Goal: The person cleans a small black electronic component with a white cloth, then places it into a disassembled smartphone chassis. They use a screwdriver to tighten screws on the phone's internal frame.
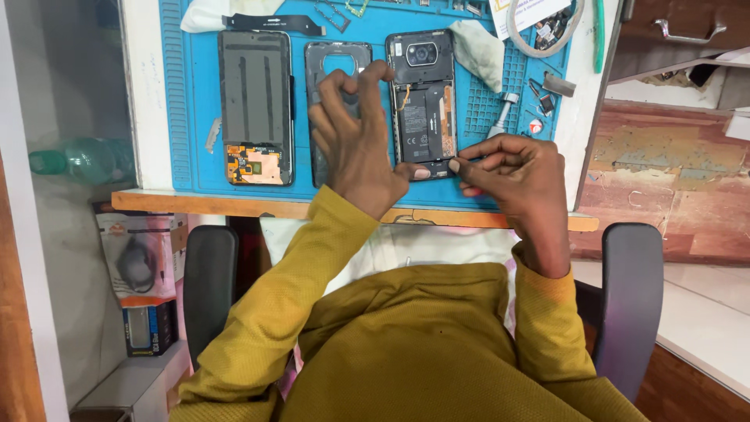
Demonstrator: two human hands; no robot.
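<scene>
The open phone (423,101) lies face down on the blue mat (195,94), its battery and boards bare. The left hand (355,137) presses on it, fingers spread over its left edge and over the back cover (332,59) beside it, thumb at the bottom corner. The right hand (512,168) keeps a narrow pinch grip at the bottom right corner; what it holds is too small to tell. If the pinch slips, it could tear a thin cable or scratch the board, I think. Uneven pressure could also make the phone slide toward the worktop (234,205) edge.
</scene>
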